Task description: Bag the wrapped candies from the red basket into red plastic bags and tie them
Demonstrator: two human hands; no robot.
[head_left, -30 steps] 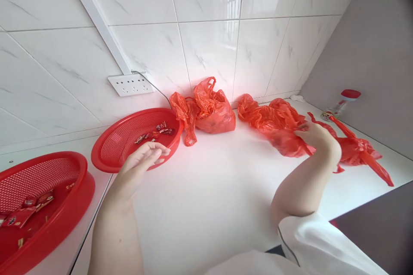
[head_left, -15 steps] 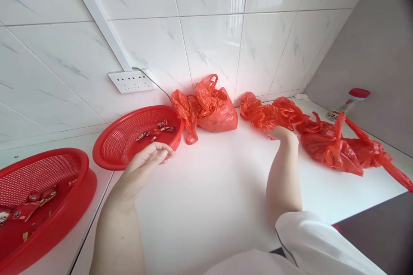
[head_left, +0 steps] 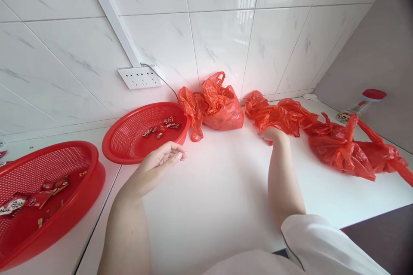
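Note:
My left hand (head_left: 159, 165) hovers over the white counter (head_left: 219, 197) just in front of a round red basket (head_left: 129, 150). Its fingers are loosely stretched and hold nothing. Several small wrapped sweets (head_left: 161, 126) lie in that basket. My right hand (head_left: 273, 134) reaches to the near edge of a crumpled red plastic bag (head_left: 284, 114) by the back wall. Its fingers curl into the plastic and are mostly hidden behind the hand.
A bigger red basket (head_left: 80, 180) with several wrappers sits at the left. Another red bag (head_left: 222, 105) leans on the tiled wall. More red bags (head_left: 348, 150) lie at the right near a red-capped bottle (head_left: 366, 101). A wall socket (head_left: 140, 77) hangs above.
My right hand has let go of a red bag at the right, moved left and settled on the crumpled bag by the wall. My left hand has barely moved.

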